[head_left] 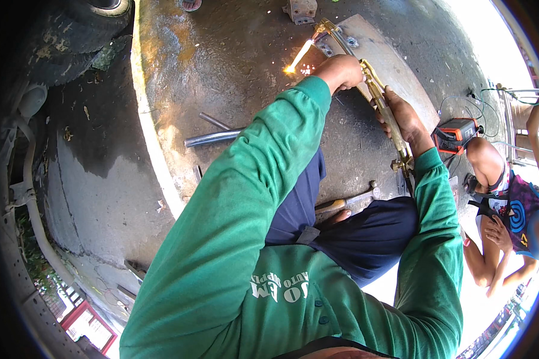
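A brass cutting torch (384, 110) slants across the view, its head at the upper left end. A bright yellow flame (301, 55) streams from its tip toward the wet concrete, with sparks near the ground. My right hand (406, 118) is wrapped round the torch's handle. Farther forward, my left hand (339, 72) is closed at the brass tubes just ahead of the handle; its fingertips are partly hidden. Beneath the torch lies a flat grey metal plate (401, 78) with holes near its far end.
Metal pipes (212, 137) lie left of my knees. A hammer (347, 202) rests by my foot. A small metal bracket (300, 11) sits beyond the plate. To the right are an orange-and-black machine (455, 135) with cables and a crouching person (509, 221). A tyre (72, 36) stands far left.
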A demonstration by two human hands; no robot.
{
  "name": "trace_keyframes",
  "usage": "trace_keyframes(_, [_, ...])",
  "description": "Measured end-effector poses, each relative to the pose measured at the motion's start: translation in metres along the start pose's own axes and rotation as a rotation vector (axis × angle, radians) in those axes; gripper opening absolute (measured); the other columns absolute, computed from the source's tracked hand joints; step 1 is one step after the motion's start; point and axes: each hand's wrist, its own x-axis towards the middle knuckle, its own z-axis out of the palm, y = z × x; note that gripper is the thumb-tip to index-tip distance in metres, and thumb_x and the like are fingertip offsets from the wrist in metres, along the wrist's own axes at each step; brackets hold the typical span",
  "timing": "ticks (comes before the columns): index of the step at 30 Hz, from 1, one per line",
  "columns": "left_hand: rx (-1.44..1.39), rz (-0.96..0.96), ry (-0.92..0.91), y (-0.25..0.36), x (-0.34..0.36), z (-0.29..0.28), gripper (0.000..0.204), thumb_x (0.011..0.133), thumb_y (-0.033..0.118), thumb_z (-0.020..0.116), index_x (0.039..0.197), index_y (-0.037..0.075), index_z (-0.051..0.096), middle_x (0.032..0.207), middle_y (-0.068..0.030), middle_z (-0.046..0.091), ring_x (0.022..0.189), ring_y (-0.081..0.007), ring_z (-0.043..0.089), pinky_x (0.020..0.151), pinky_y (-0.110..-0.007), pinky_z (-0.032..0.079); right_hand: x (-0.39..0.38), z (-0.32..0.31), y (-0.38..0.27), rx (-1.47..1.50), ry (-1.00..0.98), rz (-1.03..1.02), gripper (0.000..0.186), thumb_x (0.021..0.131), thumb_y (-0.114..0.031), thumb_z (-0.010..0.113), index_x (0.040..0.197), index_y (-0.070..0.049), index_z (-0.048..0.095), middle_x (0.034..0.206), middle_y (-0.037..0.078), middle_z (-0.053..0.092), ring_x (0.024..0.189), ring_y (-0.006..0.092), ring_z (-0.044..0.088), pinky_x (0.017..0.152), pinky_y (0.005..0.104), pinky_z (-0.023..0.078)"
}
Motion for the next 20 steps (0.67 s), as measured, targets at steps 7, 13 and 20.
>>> trace_keyframes(7, [-0.126, 0.034, 0.292, 0.017, -0.011, 0.004, 0.037, 0.096, 0.032, 0.062, 0.113, 0.001, 0.076, 0.121, -0.0258, 0.070, 0.116, -0.0411, 0.068, 0.097, -0.047, 0.054, -0.002, -0.012, 0.002, 0.137, 0.007, -0.101, 0.065, 0.106, -0.065, 0.030, 0.111, -0.007, 0.059, 0.063, 0.002, 0.053, 0.038, 0.0124, 0.048, 0.034, 0.0267, 0.043])
trace_keyframes(13, [0.056, 0.055, 0.270, 0.009, -0.001, 0.010, 0.054, 0.100, 0.047, 0.060, 0.090, -0.004, 0.075, 0.082, -0.0218, 0.073, 0.079, -0.0370, 0.073, 0.077, -0.048, 0.056, 0.003, -0.009, 0.006, 0.108, -0.009, -0.043, 0.064, 0.107, -0.063, 0.028, 0.109, -0.008, 0.059, 0.063, 0.001, 0.053, 0.041, 0.0117, 0.048, 0.036, 0.0265, 0.041])
trace_keyframes(20, [0.114, 0.050, 0.081, 0.009, 0.003, 0.006, 0.058, 0.100, 0.049, 0.058, 0.075, -0.001, 0.075, 0.065, -0.0138, 0.071, 0.065, -0.0294, 0.071, 0.068, -0.044, 0.056, 0.004, -0.007, 0.005, 0.042, 0.026, 0.039, 0.065, 0.106, -0.064, 0.026, 0.108, -0.008, 0.059, 0.062, 0.000, 0.052, 0.041, 0.0125, 0.048, 0.037, 0.0276, 0.041])
